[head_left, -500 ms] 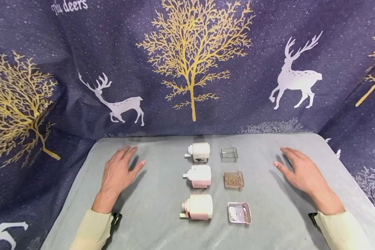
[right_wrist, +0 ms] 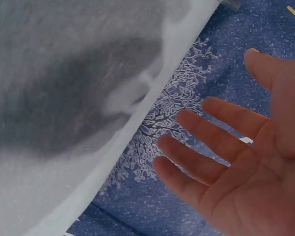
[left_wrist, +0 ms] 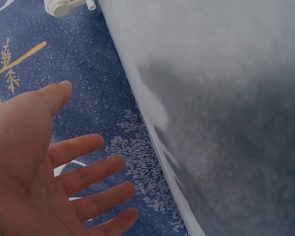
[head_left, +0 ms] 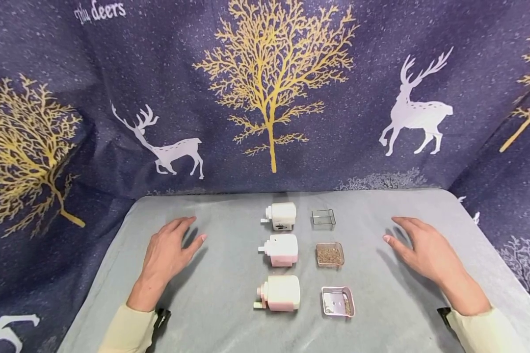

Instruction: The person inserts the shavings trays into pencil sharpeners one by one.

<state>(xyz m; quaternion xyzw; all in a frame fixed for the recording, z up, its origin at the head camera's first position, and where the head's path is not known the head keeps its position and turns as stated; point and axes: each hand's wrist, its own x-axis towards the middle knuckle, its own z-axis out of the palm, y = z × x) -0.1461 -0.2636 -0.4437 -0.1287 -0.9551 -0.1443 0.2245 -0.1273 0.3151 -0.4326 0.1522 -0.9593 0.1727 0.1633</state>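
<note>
Three hand-crank pencil sharpeners stand in a column at the middle of the table: a white one (head_left: 283,215) at the back, a white-and-pink one (head_left: 282,250), and a cream-and-pink one (head_left: 282,293) nearest me. To their right lie three shavings drawers: a clear dark one (head_left: 323,219), a pinkish one (head_left: 330,255) filled with brown shavings, and a pink one (head_left: 338,301) with a few shavings. My left hand (head_left: 165,257) is left of the sharpeners, fingers extended, holding nothing. Right of the drawers, my right hand (head_left: 435,252) has its fingers spread and holds nothing.
A grey cloth (head_left: 229,328) covers the table, whose back edge meets a dark blue hanging (head_left: 327,162) printed with deer and yellow trees. Part of a white sharpener (left_wrist: 59,7) shows at the top of the left wrist view.
Both hands have shifted slightly toward me in the head view, the right one also a little to the left. The sharpeners and drawers have stayed in place.
</note>
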